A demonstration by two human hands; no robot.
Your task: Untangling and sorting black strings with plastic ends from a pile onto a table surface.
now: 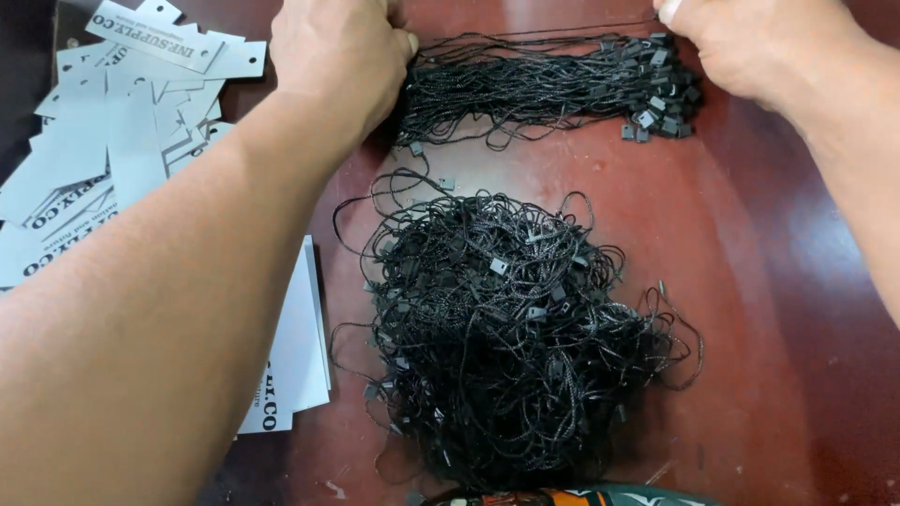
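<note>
Both hands at a straightened bundle of black tag strings (548,86) — top centre of the frame.

Left hand (337,58) closed on one end, right hand (727,42) pinching the other; light, limp, tangle-prone — probably best gripped at the ends, on the red table (750,281).

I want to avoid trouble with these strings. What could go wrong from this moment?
1. The tangled pile of black cords lies close below the straight bundle that the left hand and right hand touch at its ends; stray loops could catch it.
2. The left forearm crosses the white paper tags and may push them off the red-brown table.
3. Small plastic locks could snag on neighbouring cords.
</note>
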